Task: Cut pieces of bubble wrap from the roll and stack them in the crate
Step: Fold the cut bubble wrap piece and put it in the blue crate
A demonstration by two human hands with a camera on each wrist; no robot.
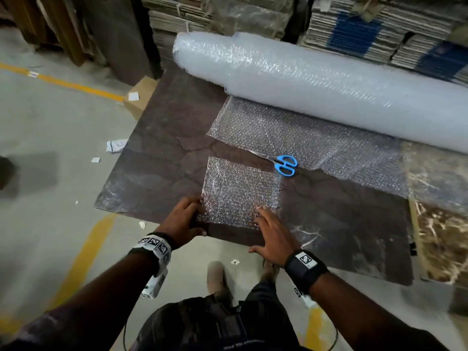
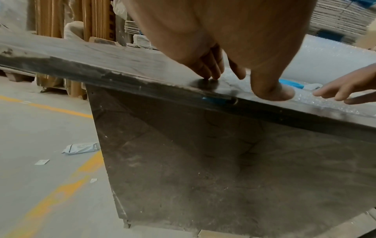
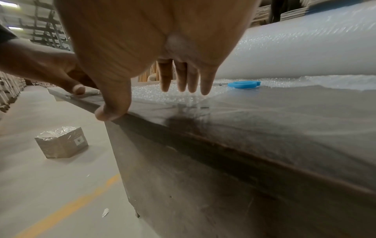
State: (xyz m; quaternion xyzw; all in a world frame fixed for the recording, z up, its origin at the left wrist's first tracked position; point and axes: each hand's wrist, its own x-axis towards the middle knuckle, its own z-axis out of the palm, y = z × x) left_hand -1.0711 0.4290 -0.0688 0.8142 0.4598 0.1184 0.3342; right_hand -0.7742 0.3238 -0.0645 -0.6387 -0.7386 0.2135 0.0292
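Observation:
A big white roll of bubble wrap [image 1: 329,82] lies along the back of the dark table [image 1: 157,160], with its loose end [image 1: 291,138] spread out in front of it. Blue-handled scissors [image 1: 285,165] lie on that sheet's near edge. A cut square piece of bubble wrap [image 1: 240,191] lies flat near the table's front edge. My left hand [image 1: 197,219] has its fingertips [image 2: 209,72] on the table at the piece's near left corner, and its thumb is by the edge. My right hand [image 1: 260,229] has straight, spread fingers [image 3: 183,80] on the piece's near right corner. No crate is in view.
Stacks of flattened cardboard [image 1: 367,29] stand behind the roll. A marbled board [image 1: 435,211] lies at the table's right end. A cardboard box [image 1: 139,97] sits at the far left corner, a small wrapped box [image 3: 61,141] on the floor. Paper scraps and yellow lines mark the concrete floor.

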